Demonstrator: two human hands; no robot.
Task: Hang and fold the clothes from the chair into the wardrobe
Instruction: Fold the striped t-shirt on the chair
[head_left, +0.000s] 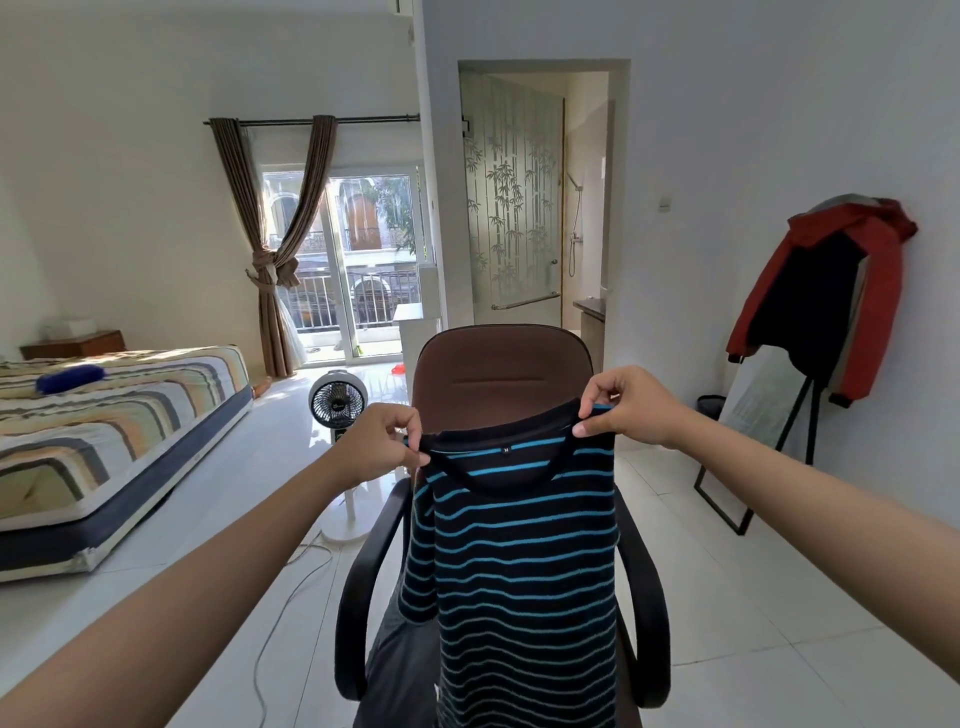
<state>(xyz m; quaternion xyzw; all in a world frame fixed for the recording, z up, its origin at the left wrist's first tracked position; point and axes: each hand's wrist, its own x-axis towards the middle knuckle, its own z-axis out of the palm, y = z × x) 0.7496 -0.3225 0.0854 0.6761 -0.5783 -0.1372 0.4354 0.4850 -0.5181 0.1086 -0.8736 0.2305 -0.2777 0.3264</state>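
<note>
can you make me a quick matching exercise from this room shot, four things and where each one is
Things:
1. striped shirt
2. red jacket
3. blue duster
4. fan

Places:
A. lying on the bed
B. draped over the standing mirror by the right wall
C. held up by both hands in front of the chair
D. standing on the floor between bed and chair

Pairs: 1-C, 2-B, 3-A, 4-D

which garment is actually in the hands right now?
The blue-striped black shirt, pinched at the shoulders by left hand and right hand. The red jacket hangs untouched by the wall.
</note>
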